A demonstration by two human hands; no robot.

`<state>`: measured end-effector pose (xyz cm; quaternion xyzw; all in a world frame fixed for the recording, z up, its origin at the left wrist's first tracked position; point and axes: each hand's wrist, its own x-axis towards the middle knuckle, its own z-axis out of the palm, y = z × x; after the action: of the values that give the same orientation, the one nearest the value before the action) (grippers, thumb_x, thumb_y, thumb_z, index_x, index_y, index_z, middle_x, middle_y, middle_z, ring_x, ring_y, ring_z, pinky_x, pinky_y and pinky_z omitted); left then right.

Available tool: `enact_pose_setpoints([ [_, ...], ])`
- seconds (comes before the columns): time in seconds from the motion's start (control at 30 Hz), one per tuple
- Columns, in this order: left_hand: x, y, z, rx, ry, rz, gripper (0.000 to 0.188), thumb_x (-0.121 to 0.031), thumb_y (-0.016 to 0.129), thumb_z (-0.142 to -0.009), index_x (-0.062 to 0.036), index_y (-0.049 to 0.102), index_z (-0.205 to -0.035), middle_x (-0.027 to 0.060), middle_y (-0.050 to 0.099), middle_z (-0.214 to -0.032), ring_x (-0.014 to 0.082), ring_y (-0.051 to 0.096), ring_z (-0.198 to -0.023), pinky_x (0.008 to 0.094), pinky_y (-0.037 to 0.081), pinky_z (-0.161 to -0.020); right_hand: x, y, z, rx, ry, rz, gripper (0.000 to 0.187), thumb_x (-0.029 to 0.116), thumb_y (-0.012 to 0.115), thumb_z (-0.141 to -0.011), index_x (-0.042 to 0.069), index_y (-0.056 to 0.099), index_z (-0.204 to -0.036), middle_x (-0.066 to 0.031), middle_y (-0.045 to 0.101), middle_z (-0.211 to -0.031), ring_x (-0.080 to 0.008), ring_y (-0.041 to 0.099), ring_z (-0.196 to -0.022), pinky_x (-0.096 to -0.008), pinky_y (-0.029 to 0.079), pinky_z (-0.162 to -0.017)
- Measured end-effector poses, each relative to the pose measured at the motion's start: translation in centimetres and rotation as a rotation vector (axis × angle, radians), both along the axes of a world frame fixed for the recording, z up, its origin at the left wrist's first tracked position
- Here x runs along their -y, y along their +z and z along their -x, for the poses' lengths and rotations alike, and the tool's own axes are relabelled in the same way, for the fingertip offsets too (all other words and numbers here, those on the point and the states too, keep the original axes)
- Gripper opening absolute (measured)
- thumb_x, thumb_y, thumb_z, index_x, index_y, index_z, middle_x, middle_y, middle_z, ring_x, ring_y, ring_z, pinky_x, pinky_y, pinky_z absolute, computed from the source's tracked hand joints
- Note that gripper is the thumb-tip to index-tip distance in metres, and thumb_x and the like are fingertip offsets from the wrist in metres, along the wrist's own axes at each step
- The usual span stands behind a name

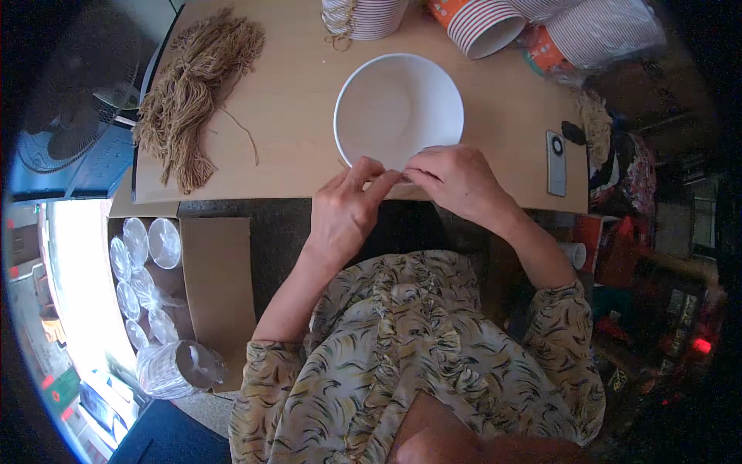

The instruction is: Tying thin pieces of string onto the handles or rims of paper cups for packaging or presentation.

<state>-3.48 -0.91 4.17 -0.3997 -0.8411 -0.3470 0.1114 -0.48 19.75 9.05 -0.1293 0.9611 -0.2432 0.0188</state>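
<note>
A large white paper bucket (pixel 398 108) stands on the table with its round mouth facing up. Both hands meet at its near rim. My left hand (pixel 344 209) has thumb and forefinger pinched together, and my right hand (pixel 460 182) pinches right beside it, fingertips almost touching. Whatever lies between the fingertips is too small and hidden to make out. A short tan strand shows just beyond the left knuckles. To the left on the table lies a thick bundle of brown twine (pixel 197 93), with one loose strand trailing off it.
Stacked paper buckets (pixel 367 19) stand at the far edge, with orange-printed buckets (pixel 487 31) and plastic-wrapped stacks at the far right. A phone (pixel 556 162) lies near the table's right edge. Below left, a cardboard box (pixel 220 286) holds wrapped stacks of cups (pixel 147 286). A fan (pixel 69 131) stands at left.
</note>
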Motion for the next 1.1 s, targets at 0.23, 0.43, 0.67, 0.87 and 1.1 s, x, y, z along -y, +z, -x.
enact_pose_setpoints([
  [0.23, -0.9, 1.9, 2.3, 0.148, -0.080, 0.084, 0.040, 0.003, 0.058, -0.078, -0.0209, 0.072, -0.108, 0.0071, 0.058, -0.091, 0.0270, 0.067, -0.075, 0.0392, 0.057, -0.065, -0.4, 1.8, 1.1, 0.047, -0.032, -0.094, 0.017, 0.018, 0.060, -0.091, 0.002, 0.066, -0.096, -0.0181, 0.067, -0.088, -0.0386, 0.064, -0.084, -0.0467, 0.050, -0.072],
  [0.43, -1.1, 2.4, 3.3, 0.242, -0.036, 0.067, 0.032, -0.003, 0.060, -0.085, -0.0209, 0.072, -0.109, 0.0092, 0.058, -0.092, 0.0310, 0.067, -0.075, 0.0428, 0.056, -0.066, -1.6, 2.0, 0.0, -0.069, -0.252, 0.328, 0.015, 0.014, 0.063, -0.093, 0.001, 0.066, -0.100, -0.0100, 0.066, -0.075, -0.0176, 0.062, -0.063, -0.0328, 0.049, -0.059],
  [0.67, -1.5, 2.6, 3.8, 0.261, -0.038, 0.044, 0.027, -0.007, 0.062, -0.089, -0.0207, 0.072, -0.110, 0.0097, 0.058, -0.089, 0.0324, 0.066, -0.075, 0.0442, 0.054, -0.064, -1.8, -5.0, -0.7, 0.207, -0.391, 0.776, 0.021, 0.009, 0.074, -0.085, -0.001, 0.072, -0.104, 0.0040, 0.067, -0.084, -0.0021, 0.055, -0.076, -0.0207, 0.046, -0.068],
  [0.87, -1.4, 3.3, 4.4, 0.247, -0.078, 0.071, 0.025, -0.006, 0.063, -0.088, -0.0186, 0.073, -0.107, 0.0103, 0.059, -0.087, 0.0311, 0.066, -0.076, 0.0421, 0.053, -0.065, -1.3, -7.1, 0.0, 0.211, -0.455, 0.917, 0.017, 0.016, 0.076, -0.083, 0.000, 0.072, -0.080, 0.0036, 0.062, -0.069, -0.0048, 0.052, -0.062, -0.0249, 0.041, -0.055],
  [1.1, 0.0, 3.8, 7.5, 0.255, -0.161, 0.082, 0.024, -0.004, 0.061, -0.090, -0.0159, 0.073, -0.107, 0.0109, 0.064, -0.094, 0.0306, 0.067, -0.081, 0.0406, 0.054, -0.068, -4.2, -2.9, -1.8, 0.555, -0.219, 1.025, 0.009, 0.010, 0.074, -0.083, 0.002, 0.069, -0.083, 0.0050, 0.063, -0.073, -0.0012, 0.051, -0.064, -0.0186, 0.039, -0.058],
])
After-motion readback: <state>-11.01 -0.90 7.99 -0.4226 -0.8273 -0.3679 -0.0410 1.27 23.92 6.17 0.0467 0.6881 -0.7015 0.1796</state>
